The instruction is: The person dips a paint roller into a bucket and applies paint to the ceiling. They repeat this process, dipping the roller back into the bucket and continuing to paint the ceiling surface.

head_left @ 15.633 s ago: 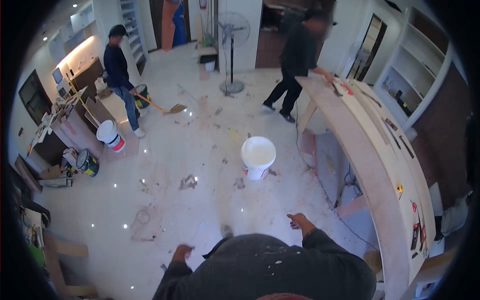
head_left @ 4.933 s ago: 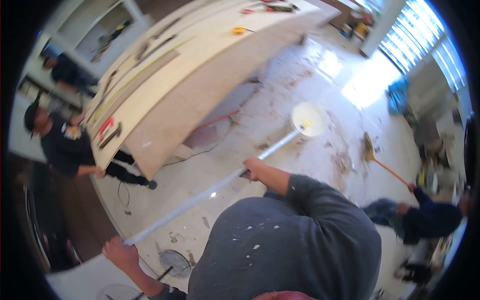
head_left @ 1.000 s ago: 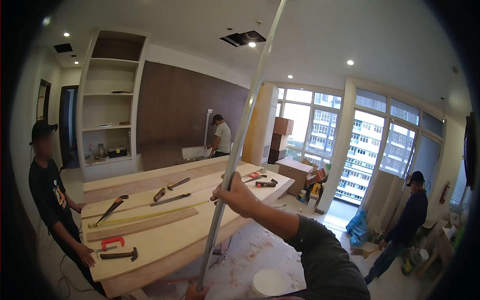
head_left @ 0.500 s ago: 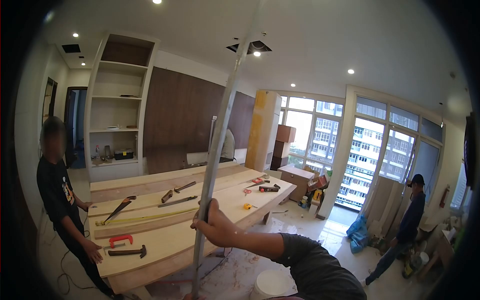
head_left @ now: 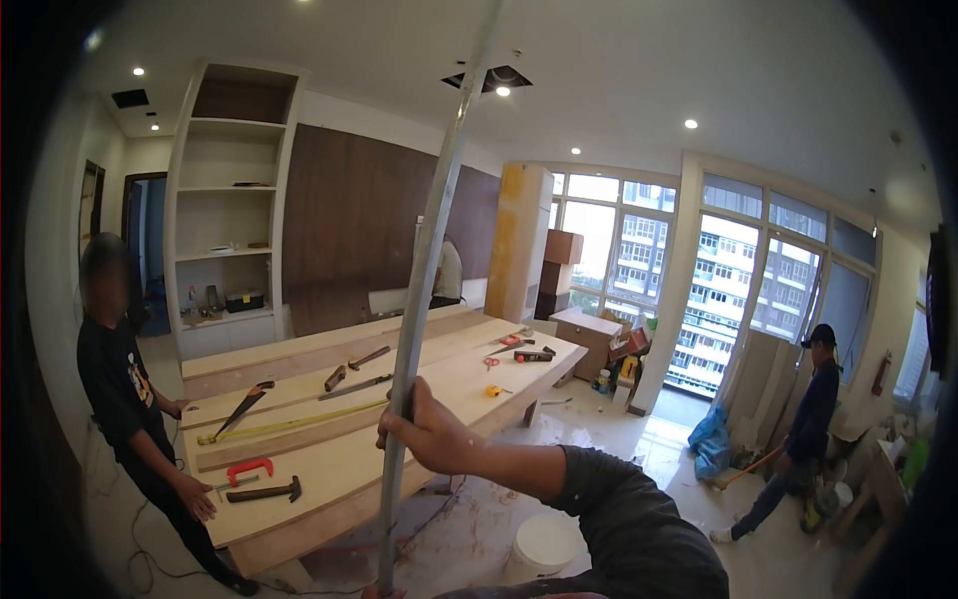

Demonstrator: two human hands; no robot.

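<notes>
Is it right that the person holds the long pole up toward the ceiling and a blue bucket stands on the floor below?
Not quite: the bucket is white, not blue. The head view shows it on the floor, with the right hand gripping the long pole that points toward the ceiling.

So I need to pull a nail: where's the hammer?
The hammer lies near the left end of the wooden bench, beside a red clamp.

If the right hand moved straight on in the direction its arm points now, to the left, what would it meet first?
The right hand, gripping the long pole, would probably first pass above the wooden workbench with the hammer, then reach the person in black; depth is unclear.
</notes>
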